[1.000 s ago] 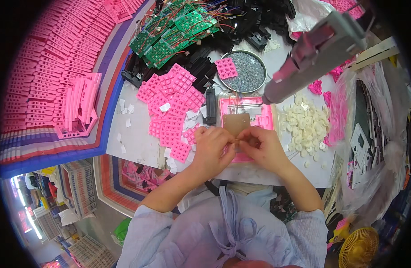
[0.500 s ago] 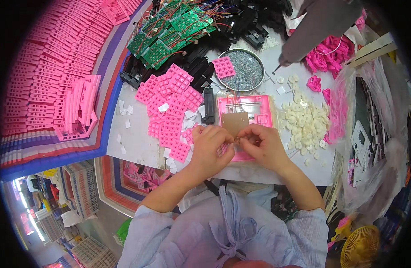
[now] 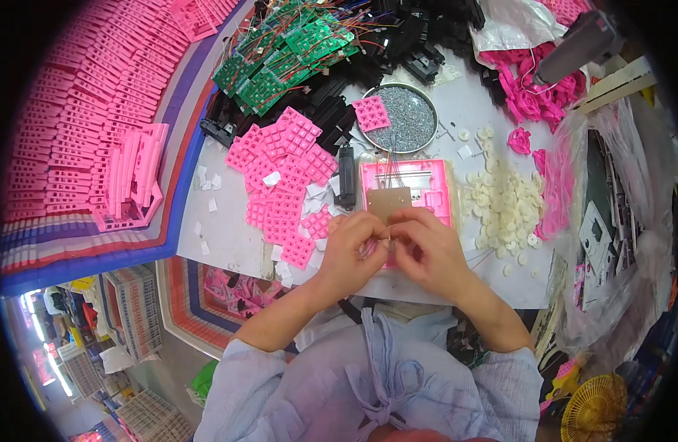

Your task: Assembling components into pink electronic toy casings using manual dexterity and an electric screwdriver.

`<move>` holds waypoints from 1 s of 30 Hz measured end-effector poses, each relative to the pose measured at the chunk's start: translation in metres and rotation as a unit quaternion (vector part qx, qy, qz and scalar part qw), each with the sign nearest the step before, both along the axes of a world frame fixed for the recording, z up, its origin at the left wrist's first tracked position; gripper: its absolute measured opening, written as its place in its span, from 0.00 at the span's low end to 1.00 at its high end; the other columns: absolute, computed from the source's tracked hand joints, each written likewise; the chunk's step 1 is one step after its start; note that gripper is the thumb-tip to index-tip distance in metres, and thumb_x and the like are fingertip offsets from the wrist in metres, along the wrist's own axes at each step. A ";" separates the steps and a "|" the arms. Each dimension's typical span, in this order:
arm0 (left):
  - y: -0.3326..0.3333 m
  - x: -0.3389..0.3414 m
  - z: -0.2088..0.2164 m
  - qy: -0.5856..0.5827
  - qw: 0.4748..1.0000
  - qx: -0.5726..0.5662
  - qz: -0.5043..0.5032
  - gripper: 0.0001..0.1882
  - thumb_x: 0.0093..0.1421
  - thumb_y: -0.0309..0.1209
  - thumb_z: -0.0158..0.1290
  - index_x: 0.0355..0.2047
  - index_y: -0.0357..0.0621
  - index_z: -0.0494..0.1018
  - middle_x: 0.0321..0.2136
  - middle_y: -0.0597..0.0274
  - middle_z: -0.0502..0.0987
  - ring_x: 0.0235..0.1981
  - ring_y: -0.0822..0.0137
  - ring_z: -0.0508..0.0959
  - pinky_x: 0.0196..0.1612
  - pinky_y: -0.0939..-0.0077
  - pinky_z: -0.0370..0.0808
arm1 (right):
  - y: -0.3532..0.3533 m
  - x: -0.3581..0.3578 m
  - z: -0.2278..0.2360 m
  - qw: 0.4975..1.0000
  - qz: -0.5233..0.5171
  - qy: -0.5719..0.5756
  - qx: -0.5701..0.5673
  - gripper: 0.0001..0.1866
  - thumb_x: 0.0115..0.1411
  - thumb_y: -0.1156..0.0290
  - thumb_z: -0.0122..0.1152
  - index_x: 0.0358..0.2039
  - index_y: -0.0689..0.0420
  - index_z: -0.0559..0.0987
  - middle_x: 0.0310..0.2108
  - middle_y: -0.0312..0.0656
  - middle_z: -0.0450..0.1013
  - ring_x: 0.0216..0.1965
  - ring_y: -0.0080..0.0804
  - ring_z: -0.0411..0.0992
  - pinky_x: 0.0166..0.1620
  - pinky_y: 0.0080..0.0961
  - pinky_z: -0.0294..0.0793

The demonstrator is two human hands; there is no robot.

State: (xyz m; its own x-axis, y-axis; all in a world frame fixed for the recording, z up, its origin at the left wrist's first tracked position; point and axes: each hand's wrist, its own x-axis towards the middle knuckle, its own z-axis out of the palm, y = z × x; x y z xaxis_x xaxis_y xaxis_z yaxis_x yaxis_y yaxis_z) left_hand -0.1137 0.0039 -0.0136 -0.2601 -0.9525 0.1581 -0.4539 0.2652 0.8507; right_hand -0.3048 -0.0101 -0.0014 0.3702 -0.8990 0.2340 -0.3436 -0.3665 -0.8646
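My left hand (image 3: 354, 247) and my right hand (image 3: 432, 250) meet fingertip to fingertip over the near edge of a pink plastic housing (image 3: 448, 195). Both are closed in a pinch around something small and pale, too hidden to name. Just beyond my fingers, a brown circuit board (image 3: 388, 202) lies in the housing, its plain side up. Thin wires (image 3: 392, 168) run from the board's far side. A black plastic part (image 3: 346, 177) stands left of the housing.
Pink keypads (image 3: 287, 195) are heaped at left, green circuit boards (image 3: 280, 62) behind them. A round tin (image 3: 409, 118) holds small metal screws, with one keypad on its rim. White discs (image 3: 505, 199) lie at right. A dark electric screwdriver (image 3: 584, 46) hangs at upper right.
The hanging screwdriver has swung away toward the upper right. My hands stay together at the housing's near edge, with small shifts of the fingers.
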 end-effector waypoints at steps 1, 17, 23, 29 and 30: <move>0.001 -0.001 0.000 0.008 1.000 0.007 0.002 0.06 0.53 0.23 0.58 0.32 0.44 0.74 0.31 0.64 0.75 0.35 0.63 0.74 0.42 0.68 0.61 | 0.003 0.000 0.003 1.000 -0.005 -0.003 0.011 0.09 0.55 0.77 0.65 0.37 0.62 0.79 0.34 0.43 0.77 0.23 0.30 0.75 0.28 0.23 0.77; -0.007 0.006 0.005 0.043 0.982 0.184 -0.002 0.04 0.58 0.23 0.57 0.34 0.38 0.74 0.29 0.63 0.77 0.23 0.76 0.75 0.26 0.79 0.71 | 0.014 0.006 -0.014 0.988 -0.029 0.008 -0.151 0.08 0.50 0.82 0.66 0.33 0.63 0.79 0.37 0.47 0.80 0.27 0.35 0.79 0.28 0.28 0.79; -0.021 0.014 0.019 0.199 0.891 0.403 -0.055 0.09 0.60 0.27 0.61 0.39 0.35 0.75 0.28 0.61 0.80 0.23 0.77 0.77 0.24 0.81 0.73 | 0.014 0.000 -0.008 0.998 -0.031 0.000 -0.046 0.08 0.52 0.81 0.67 0.34 0.62 0.79 0.38 0.45 0.79 0.32 0.35 0.80 0.31 0.26 0.81; -0.021 0.011 0.015 0.173 0.910 0.372 -0.060 0.13 0.59 0.27 0.63 0.41 0.34 0.75 0.28 0.61 0.80 0.24 0.78 0.77 0.24 0.82 0.74 | 0.010 -0.005 -0.010 0.998 -0.023 -0.046 0.023 0.08 0.55 0.81 0.65 0.36 0.62 0.80 0.39 0.45 0.79 0.34 0.34 0.81 0.32 0.24 0.83; -0.020 0.011 0.014 0.177 0.909 0.373 -0.058 0.12 0.59 0.27 0.63 0.41 0.34 0.75 0.28 0.62 0.80 0.23 0.78 0.77 0.24 0.82 0.74 | 0.010 -0.006 -0.010 0.999 -0.017 -0.046 0.018 0.07 0.55 0.82 0.65 0.36 0.62 0.80 0.40 0.45 0.79 0.33 0.34 0.81 0.32 0.24 0.83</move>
State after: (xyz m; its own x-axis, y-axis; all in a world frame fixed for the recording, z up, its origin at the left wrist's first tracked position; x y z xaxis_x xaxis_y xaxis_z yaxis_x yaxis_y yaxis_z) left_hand -0.1027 -0.0164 0.0008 -0.4245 -0.7986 -0.4267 -0.1216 -0.4167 0.9009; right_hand -0.3107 -0.0002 -0.0117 0.3169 -0.9194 0.2329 -0.2739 -0.3238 -0.9056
